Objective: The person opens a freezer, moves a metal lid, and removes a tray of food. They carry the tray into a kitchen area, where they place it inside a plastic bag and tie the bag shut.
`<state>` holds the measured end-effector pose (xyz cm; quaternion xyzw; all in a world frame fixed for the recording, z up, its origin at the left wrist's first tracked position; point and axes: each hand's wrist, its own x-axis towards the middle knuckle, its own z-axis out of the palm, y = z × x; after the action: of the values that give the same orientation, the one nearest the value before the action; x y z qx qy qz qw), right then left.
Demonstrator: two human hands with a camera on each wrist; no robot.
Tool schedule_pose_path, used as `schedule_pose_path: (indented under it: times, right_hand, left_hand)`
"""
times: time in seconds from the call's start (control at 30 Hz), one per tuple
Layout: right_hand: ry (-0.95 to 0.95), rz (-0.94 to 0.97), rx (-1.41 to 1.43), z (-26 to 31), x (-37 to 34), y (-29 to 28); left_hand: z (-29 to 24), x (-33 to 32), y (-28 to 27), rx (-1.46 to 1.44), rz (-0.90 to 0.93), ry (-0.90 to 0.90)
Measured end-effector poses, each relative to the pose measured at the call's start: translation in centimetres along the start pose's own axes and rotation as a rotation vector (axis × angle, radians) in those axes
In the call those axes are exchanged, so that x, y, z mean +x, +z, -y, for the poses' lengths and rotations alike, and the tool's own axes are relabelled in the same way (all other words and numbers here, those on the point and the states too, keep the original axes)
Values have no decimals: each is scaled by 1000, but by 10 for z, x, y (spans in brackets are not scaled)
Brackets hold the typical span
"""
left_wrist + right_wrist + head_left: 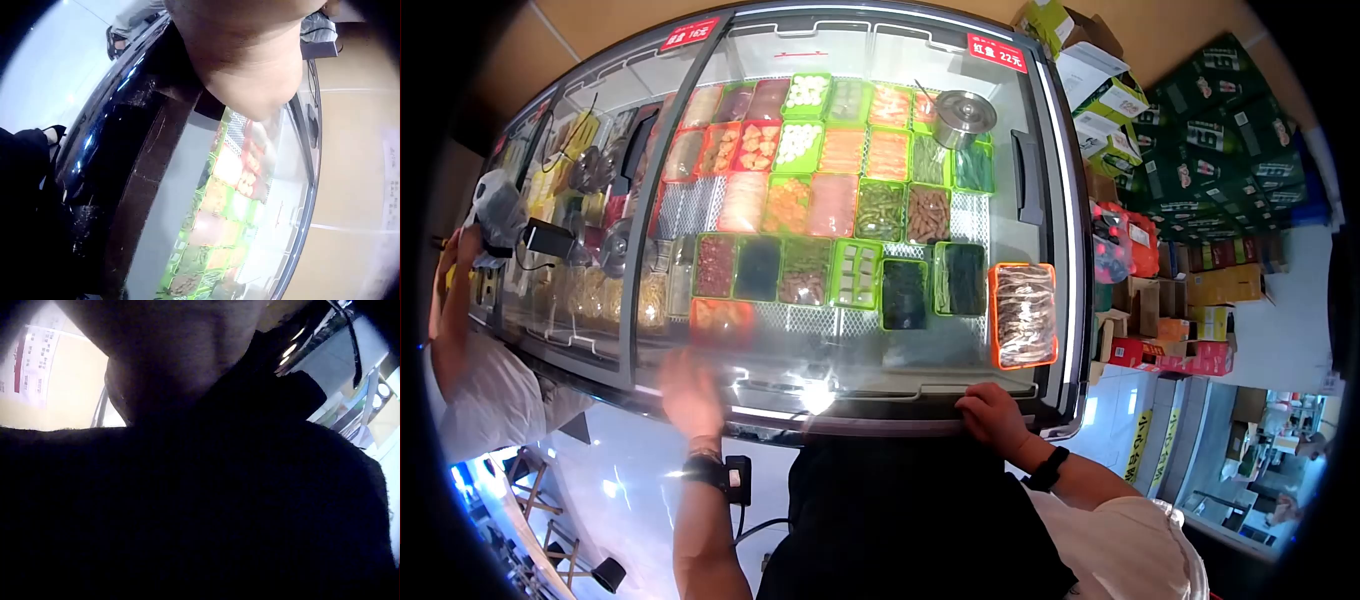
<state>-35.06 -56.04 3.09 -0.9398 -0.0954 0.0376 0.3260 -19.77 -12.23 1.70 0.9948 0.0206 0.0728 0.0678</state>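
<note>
My left hand, blurred in the head view, is over the front edge of a glass-topped display freezer, just below an orange basket seen through the glass. It shows nothing held. Loosely bent, the fingers of my right hand rest on the front edge, below an orange-rimmed basket of brownish pieces. In the left wrist view, the hand's underside covers part of the freezer; its fingers are hidden. Dark cloth fills most of the right wrist view, and the right fingers are out of sight.
Coloured food baskets and a metal pot lie inside the freezer. Another person's arm reaches over its left end, near a plastic bag. Stacked green cartons and open boxes stand at the right.
</note>
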Motion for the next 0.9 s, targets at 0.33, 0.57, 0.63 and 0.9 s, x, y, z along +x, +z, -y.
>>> schedule_pose_path:
  times: [0.33,0.57,0.63,0.9]
  right_hand:
    - [17,40,13,2,4,-3]
    - [-3,23,14,1,0,-3]
    - [-3,26,20,-1,1,-1]
    - [-27,-4,10,-1,0,-1]
  left_hand:
    - [5,1,6,-77,-9,-47]
    - [2,-2,1,-51,20,-40]
    - [6,-1,4,-44,15,-22]
    - [9,-4,10,-43,-19,-78]
